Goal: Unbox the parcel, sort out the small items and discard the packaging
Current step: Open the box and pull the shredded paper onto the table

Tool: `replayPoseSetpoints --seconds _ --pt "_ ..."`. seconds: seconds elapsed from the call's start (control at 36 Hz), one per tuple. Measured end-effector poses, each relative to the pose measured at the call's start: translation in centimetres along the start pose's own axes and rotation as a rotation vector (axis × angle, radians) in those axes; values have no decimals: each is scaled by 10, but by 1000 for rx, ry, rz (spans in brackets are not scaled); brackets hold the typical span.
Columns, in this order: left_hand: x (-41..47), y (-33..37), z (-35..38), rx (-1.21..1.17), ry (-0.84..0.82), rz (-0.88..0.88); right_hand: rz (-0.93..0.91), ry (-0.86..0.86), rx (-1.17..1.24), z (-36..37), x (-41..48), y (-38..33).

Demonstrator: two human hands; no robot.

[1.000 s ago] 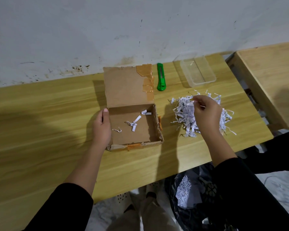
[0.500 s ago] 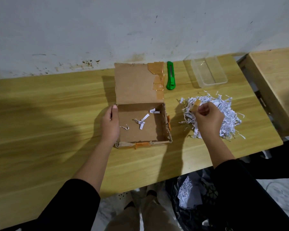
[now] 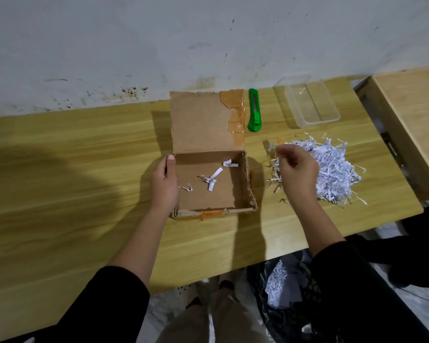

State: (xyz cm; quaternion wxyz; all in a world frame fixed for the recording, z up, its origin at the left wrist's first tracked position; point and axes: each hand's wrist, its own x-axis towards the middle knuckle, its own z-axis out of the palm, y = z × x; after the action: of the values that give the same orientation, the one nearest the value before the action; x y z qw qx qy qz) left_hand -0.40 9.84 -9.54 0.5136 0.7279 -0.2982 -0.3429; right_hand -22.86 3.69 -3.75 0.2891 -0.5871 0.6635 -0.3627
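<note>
On the table, hands: left steadies box, right perhaps pinching shreds

No text, label, brand, number or sign can be read. The paper strips in the cardboard box and the shredded paper to its right carry faint grey print, too small and blurred to make out. The green knife shows no readable marking.
</note>
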Motion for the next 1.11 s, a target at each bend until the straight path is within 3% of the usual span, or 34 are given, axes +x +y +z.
replayPoseSetpoints --seconds 0.14,0.25,0.31,0.39,0.56,0.67,0.89,1.11 --pt "2 -4 -1 -7 -16 -57 -89 -462 -96 45 -26 -27" --pt "1 -2 -4 -1 -40 -77 40 -638 -358 80 -34 -26" --pt "0 -1 -4 -15 -40 -94 91 -628 -410 89 -34 -23" --pt "-1 0 -3 -20 -42 -118 4 -589 -463 93 -34 -19" --pt "-1 -1 -1 -52 -17 -139 -164 -765 -350 91 -39 -20" --pt "0 -2 0 -83 -17 -155 -176 -721 -269 89 -36 -17" --pt "-1 1 2 -159 -7 -226 -312 -906 -351 107 -44 -25" --pt "-2 -1 2 -178 -4 -248 -417 -911 -296 130 -47 -32"
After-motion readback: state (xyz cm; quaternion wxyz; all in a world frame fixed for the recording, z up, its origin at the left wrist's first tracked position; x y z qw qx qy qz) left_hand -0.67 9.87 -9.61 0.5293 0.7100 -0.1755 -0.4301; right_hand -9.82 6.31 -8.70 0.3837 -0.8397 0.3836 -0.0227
